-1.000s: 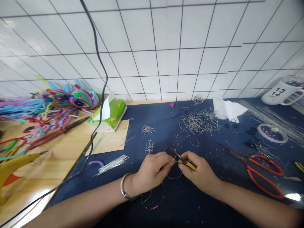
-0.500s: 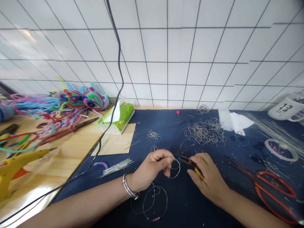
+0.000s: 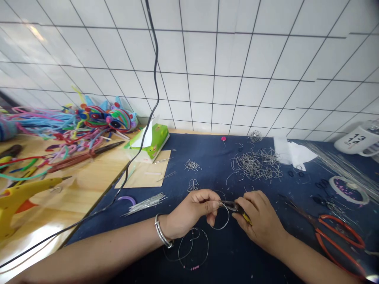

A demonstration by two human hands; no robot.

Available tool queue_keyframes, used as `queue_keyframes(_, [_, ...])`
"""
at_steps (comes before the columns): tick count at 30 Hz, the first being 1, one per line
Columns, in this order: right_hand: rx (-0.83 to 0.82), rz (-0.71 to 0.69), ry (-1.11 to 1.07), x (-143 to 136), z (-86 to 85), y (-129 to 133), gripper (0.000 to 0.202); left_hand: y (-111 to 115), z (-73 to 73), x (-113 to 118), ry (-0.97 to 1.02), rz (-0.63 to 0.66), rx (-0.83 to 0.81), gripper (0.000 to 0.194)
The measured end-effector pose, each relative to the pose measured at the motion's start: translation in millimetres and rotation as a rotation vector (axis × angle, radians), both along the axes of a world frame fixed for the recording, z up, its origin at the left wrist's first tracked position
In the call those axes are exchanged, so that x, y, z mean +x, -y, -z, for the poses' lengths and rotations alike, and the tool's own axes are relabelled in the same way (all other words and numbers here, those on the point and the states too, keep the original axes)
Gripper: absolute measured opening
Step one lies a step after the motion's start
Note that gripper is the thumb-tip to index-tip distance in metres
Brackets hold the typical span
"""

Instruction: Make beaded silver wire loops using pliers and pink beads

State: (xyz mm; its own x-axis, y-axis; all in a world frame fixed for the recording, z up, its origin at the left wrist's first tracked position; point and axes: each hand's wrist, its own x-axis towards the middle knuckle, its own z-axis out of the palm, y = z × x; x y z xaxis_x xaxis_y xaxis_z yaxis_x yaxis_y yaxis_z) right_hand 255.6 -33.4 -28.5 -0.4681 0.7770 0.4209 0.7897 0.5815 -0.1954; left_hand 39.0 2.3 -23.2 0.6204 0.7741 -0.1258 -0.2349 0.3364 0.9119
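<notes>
A thin silvery wire ring (image 3: 227,221) is pinched between the thumb and forefinger of my left hand (image 3: 199,211). Yellow-handled pliers (image 3: 235,207) sit in my right hand (image 3: 260,221), which is closed around their grips. The plier tips meet the wire at my left fingertips; whether the jaws bite on it is too small to tell. Below my left hand, a beaded wire loop (image 3: 207,252) with several pink beads lies on the dark blue cloth (image 3: 237,260).
Orange-handled scissors (image 3: 340,232) lie at the right, near a round beaded lid (image 3: 349,190) and a white mug (image 3: 355,140). Tangled wire pieces (image 3: 254,165) lie behind my hands. Leftward are cut wires (image 3: 146,203), a tissue pack (image 3: 152,144), a yellow glue gun (image 3: 26,197) and a black cable (image 3: 156,71).
The pliers have moved left to the wire at my left fingertips, closing the small gap. My right hand came along. The whole view has shifted and tilted slightly.
</notes>
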Motion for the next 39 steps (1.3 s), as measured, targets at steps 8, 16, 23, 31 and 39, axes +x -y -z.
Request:
queue_keyframes(8, [0.08, -0.054, 0.084, 4.4, 2.5, -3.8, 0.018, 0.0, -1.3, -1.4, 0.036, 0.094, -0.033, 0.01])
queue_keyframes(16, [0.14, -0.093, 0.127, 7.0, 3.3, -3.1, 0.017, 0.2, -0.8, -2.2, 0.07, 0.215, -0.127, 0.009])
queue_keyframes(23, [0.121, -0.107, 0.098, 5.1, 4.8, -2.2, 0.014, 0.4, -1.2, -2.3, 0.069, 0.255, -0.108, 0.011])
queue_keyframes(31, [0.135, -0.111, 0.105, 4.7, 4.1, -0.6, 0.014, 0.3, 0.4, -3.0, 0.06, 0.26, -0.12, 0.012])
queue_keyframes(39, [0.144, -0.095, 0.139, 4.9, 5.9, 1.3, 0.015, 1.7, -1.3, -2.2, 0.054, 0.249, -0.108, 0.012])
